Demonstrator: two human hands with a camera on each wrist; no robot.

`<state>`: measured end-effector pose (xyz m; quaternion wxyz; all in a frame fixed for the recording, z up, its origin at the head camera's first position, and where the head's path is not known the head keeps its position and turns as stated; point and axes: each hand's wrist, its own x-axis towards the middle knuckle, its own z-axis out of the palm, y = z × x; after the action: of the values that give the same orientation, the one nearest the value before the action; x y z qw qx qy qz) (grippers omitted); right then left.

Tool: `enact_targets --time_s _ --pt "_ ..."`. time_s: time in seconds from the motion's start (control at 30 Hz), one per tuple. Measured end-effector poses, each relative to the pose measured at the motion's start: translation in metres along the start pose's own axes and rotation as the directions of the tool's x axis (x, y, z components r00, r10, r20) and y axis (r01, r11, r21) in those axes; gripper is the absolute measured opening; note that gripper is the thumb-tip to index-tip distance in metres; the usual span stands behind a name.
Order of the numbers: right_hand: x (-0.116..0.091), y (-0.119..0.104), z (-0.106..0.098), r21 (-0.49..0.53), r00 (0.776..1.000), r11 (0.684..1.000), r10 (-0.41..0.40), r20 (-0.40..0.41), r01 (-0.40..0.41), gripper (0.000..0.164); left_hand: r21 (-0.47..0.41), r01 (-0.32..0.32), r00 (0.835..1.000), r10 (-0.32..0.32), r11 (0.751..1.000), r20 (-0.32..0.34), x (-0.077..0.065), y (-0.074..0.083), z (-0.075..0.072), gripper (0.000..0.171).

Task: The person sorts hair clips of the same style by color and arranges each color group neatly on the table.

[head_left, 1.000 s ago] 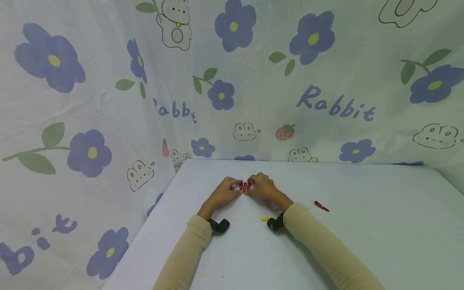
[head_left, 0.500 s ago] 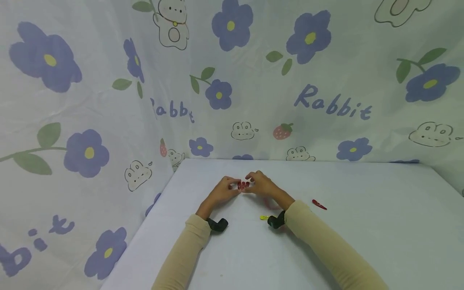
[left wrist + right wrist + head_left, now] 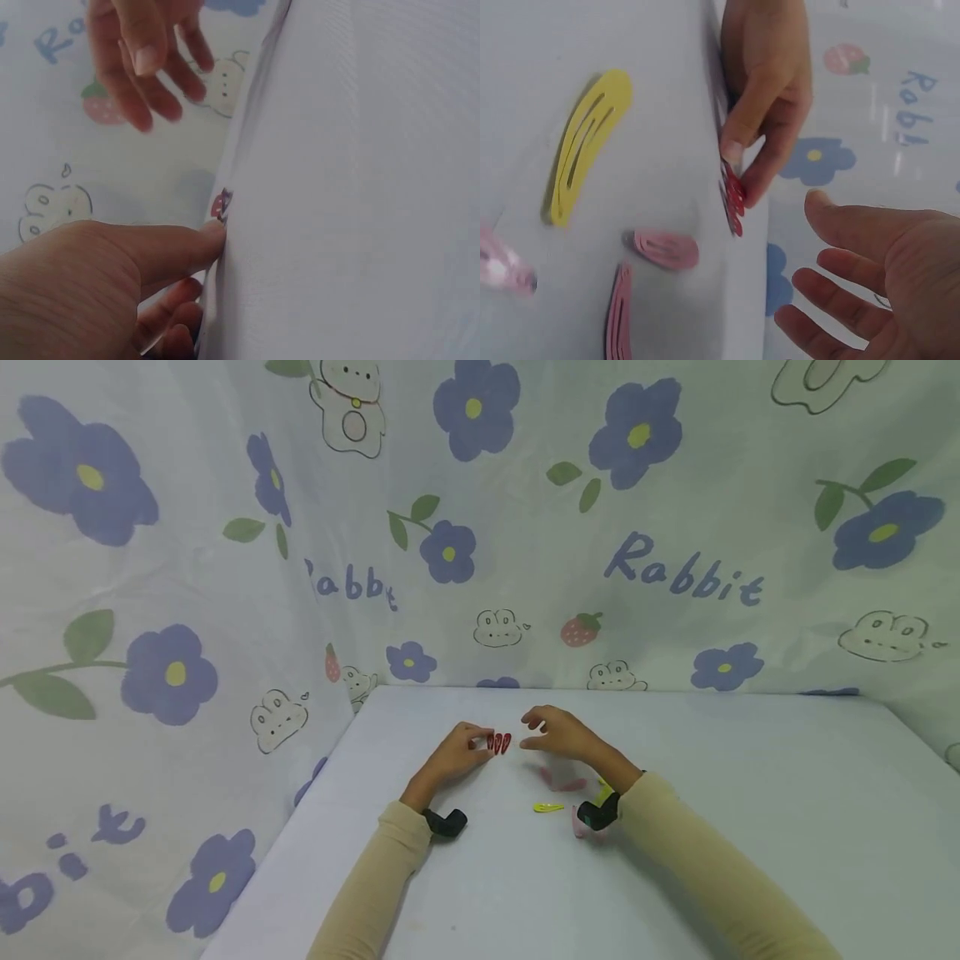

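Three red snap hair clips [image 3: 498,743] stand side by side on the white table, between my two hands. With thumb and forefinger, my left hand [image 3: 456,753] pinches the leftmost clip at its ends. The right wrist view shows the red clips [image 3: 733,196] in a row by the left fingertips. My right hand [image 3: 564,735] hovers just to the right of the row, apart from it. Its thumb and fingers are spread, and nothing lies between them. In the left wrist view the thumb hides most of the clips.
Nearer to me on the table [image 3: 480,877] lie a yellow hair clip [image 3: 548,807] and several pink clips [image 3: 666,249]. Another yellow clip [image 3: 604,789] is partly covered by the right wrist. A patterned cloth [image 3: 675,527] stands behind the table.
My right hand has let go of the red clips and moved right, its fingers spreading. The left hand has stayed put. A separate red clip at the right is now hidden by the right sleeve.
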<state>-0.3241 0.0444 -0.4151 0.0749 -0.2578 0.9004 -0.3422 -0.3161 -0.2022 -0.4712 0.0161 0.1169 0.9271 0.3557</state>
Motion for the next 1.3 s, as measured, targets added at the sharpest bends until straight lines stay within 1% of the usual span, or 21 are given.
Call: enact_targets --time_s 0.07,0.2,0.3,0.6,0.73,0.9,1.0,1.17,1.3 --pt "-0.005 0.003 -0.005 0.004 1.0 1.0 0.008 -0.008 -0.008 0.048 -0.002 0.013 1.0 -0.013 1.0 -0.002 0.0 0.0 0.0 0.042" --pt "-0.019 0.01 -0.016 0.02 0.999 1.0 0.021 -0.026 -0.02 0.046 -0.006 0.017 1.0 -0.017 1.0 -0.006 0.001 0.0 0.001 0.042" --pt "-0.031 0.017 -0.026 0.01 0.999 1.0 0.008 -0.037 -0.008 0.044 -0.007 0.012 1.0 -0.012 1.0 -0.002 0.001 -0.001 0.001 0.043" --pt "-0.069 0.039 -0.052 -0.01 0.995 0.999 0.042 -0.094 -0.043 0.039 0.005 -0.006 1.0 0.006 1.0 -0.008 0.0 0.002 -0.001 0.042" --pt "-0.084 0.053 -0.058 0.006 0.992 0.998 0.068 -0.105 -0.068 0.039 -0.007 0.003 1.0 -0.003 1.0 -0.009 -0.001 0.003 -0.001 0.042" --pt "-0.101 0.073 -0.062 -0.002 0.991 0.995 0.101 -0.089 -0.101 0.039 -0.002 0.003 1.0 -0.003 1.0 0.004 -0.002 0.001 0.001 0.042" --pt "-0.11 0.084 -0.065 -0.014 0.989 0.992 0.12 -0.084 -0.122 0.038 0.003 0.013 1.0 -0.013 1.0 0.005 -0.001 -0.001 0.001 0.043" --pt "-0.123 0.097 -0.074 -0.015 0.989 0.993 0.116 -0.087 -0.118 0.037 0.0 0.023 1.0 -0.023 1.0 -0.003 0.001 -0.001 0.0 0.043" --pt "-0.133 0.106 -0.076 -0.014 0.987 0.99 0.141 -0.074 -0.142 0.034 -0.008 0.026 1.0 -0.026 1.0 0.007 0.003 0.001 0.001 0.043"
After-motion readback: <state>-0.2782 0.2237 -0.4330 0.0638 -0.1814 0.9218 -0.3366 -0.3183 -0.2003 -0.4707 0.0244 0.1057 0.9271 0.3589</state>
